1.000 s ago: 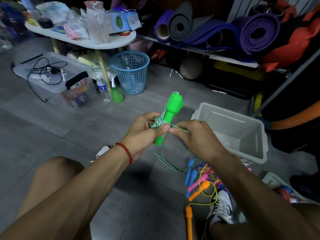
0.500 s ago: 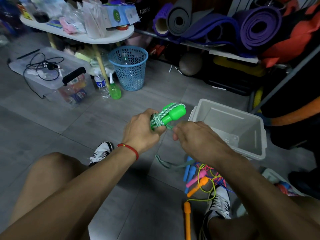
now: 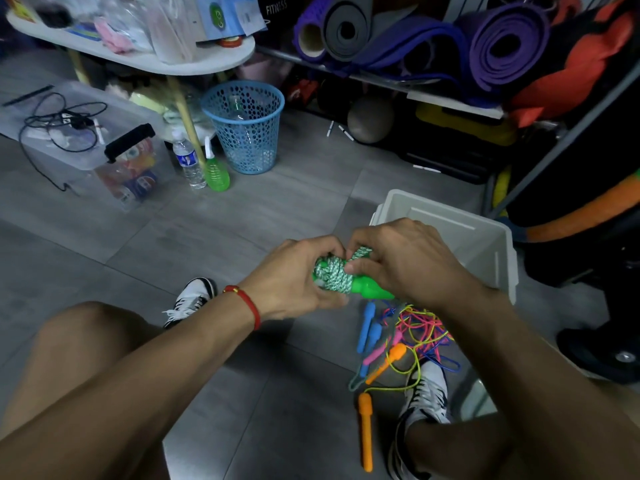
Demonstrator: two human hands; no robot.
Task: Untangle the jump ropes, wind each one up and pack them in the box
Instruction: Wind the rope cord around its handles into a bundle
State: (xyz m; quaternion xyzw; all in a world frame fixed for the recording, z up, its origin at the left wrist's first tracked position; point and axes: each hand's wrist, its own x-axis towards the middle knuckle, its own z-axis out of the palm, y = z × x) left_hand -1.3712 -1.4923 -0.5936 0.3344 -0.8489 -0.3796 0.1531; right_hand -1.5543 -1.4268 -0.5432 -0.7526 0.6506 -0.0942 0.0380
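Note:
A green jump rope (image 3: 334,277) with green handles and a green-and-white cord wound round them lies between both hands above the floor. My left hand (image 3: 294,282) grips the wound bundle from the left. My right hand (image 3: 405,261) holds the handle end and pinches the cord on top. Behind the hands stands the white box (image 3: 485,237), open, its inside mostly hidden by my right hand. On the floor below lies a tangle of jump ropes (image 3: 412,334) with blue, pink and orange handles and thin yellow, pink and blue cords.
My two shoes (image 3: 190,299) (image 3: 426,393) flank the tangle. A blue mesh bin (image 3: 246,126), a water bottle (image 3: 187,161) and a green bottle (image 3: 216,171) stand under a white table. A clear lidded tub (image 3: 104,147) sits at left. Rolled mats fill a rack behind.
The green handles have swung from pointing up to lying sideways and lower. The loose cord that hung to the floor is now wound onto the bundle, and both hands have closed round it.

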